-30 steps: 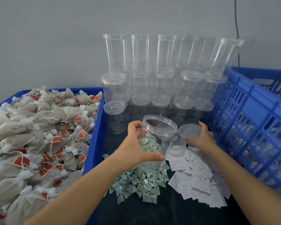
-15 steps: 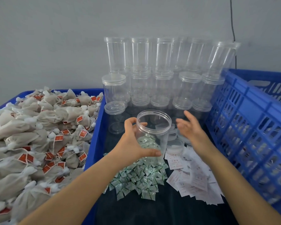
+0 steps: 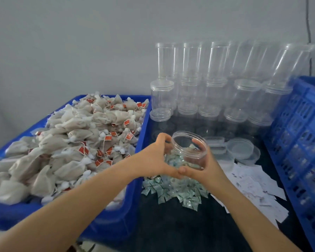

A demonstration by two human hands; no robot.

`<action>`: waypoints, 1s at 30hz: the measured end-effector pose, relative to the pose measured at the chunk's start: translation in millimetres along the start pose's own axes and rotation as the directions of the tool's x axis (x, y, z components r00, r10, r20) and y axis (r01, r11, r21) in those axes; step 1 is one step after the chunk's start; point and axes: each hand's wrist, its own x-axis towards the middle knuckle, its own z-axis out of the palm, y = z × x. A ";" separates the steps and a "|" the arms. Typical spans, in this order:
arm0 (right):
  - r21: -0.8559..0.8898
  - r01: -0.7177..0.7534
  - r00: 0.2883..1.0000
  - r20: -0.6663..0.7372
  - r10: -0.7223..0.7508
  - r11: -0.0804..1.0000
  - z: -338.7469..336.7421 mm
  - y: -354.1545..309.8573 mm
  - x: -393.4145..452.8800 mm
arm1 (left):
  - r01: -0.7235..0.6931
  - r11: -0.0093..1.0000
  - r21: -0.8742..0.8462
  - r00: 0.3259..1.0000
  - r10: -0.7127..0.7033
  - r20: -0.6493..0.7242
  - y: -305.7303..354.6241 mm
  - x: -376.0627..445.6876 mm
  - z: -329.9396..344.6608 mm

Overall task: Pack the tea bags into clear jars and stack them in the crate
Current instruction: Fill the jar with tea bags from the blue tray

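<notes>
Grip: both hands hold one open clear jar (image 3: 189,150) between them; the left hand (image 3: 155,159) curls round its left side and the right hand (image 3: 205,164) round its right side, with right fingers (image 3: 198,145) showing through the clear wall and the two thumbs touching below the jar.
Held jar: lidless, tilted with its mouth up and away from the person; what is inside cannot be told from the packets seen through it.
Under the grip: a heap of small green-and-white sachets (image 3: 173,191) lies on the dark counter (image 3: 180,230).
Right of the grip: loose lids (image 3: 240,148) lie just beside the jar; white paper slips (image 3: 253,186) are spread nearer the person.
Behind the grip: rows of stacked clear jars (image 3: 216,84) stand against the grey wall (image 3: 80,42), most capped, the top right ones leaning.
Left of the grip: a blue tray (image 3: 138,139) is heaped with tea bags (image 3: 76,142) bearing red tags; its right rim is just beside the left wrist.
Far right: a blue slatted crate (image 3: 302,142) stands well apart from the hands; its inside cannot be made out.
Open room: bare dark counter lies between the forearms, toward the person.
</notes>
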 end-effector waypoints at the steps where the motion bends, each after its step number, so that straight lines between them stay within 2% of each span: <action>1: -0.010 -0.001 1.000 0.016 0.001 1.000 5.7 3.3 -1.7 | 0.013 0.999 0.038 1.000 -0.013 0.011 -3.1 -6.2 -11.3; 3: -0.027 -0.008 0.999 0.047 0.009 1.000 16.2 9.9 -6.8 | 0.021 0.996 0.084 1.000 -0.019 -0.024 -7.8 -18.1 -34.8; 5: -0.042 -0.019 0.997 0.080 0.023 0.999 26.9 16.1 -14.9 | 0.042 0.993 0.109 0.987 -0.024 -0.158 -14.3 -28.2 -56.1; 8: -0.056 -0.010 0.989 0.144 0.018 0.998 42.0 26.8 -29.9 | 0.117 0.967 0.228 0.928 -0.025 -0.372 -28.8 -41.6 -80.0; 10: -0.063 -0.002 0.985 0.170 0.013 0.998 51.0 33.3 -38.8 | 0.199 0.921 0.334 0.915 -0.052 -0.400 -40.5 -50.1 -90.6; 13: -0.092 0.039 0.981 0.194 -0.021 0.995 61.0 43.0 -48.3 | 0.267 0.863 0.428 0.944 -0.146 -0.296 -55.5 -61.7 -95.4; 16: -0.128 0.062 0.978 0.206 -0.034 0.990 66.6 49.0 -52.9 | 0.251 0.834 0.491 0.968 -0.209 -0.139 -61.1 -69.2 -91.0; 20: -0.138 0.073 0.979 0.198 -0.045 0.988 69.3 53.9 -52.5 | 0.234 0.810 0.538 0.955 -0.294 0.028 -62.8 -74.9 -88.8; 25: -0.148 0.084 0.982 0.183 -0.056 0.985 71.8 58.7 -51.4 | 0.190 0.645 0.740 0.919 -0.382 0.096 -66.2 -69.7 -88.5; 30: -0.145 0.083 0.983 0.174 -0.057 0.986 74.1 62.7 -50.6 | 0.168 0.569 0.805 0.909 -0.406 0.098 -66.5 -62.7 -84.4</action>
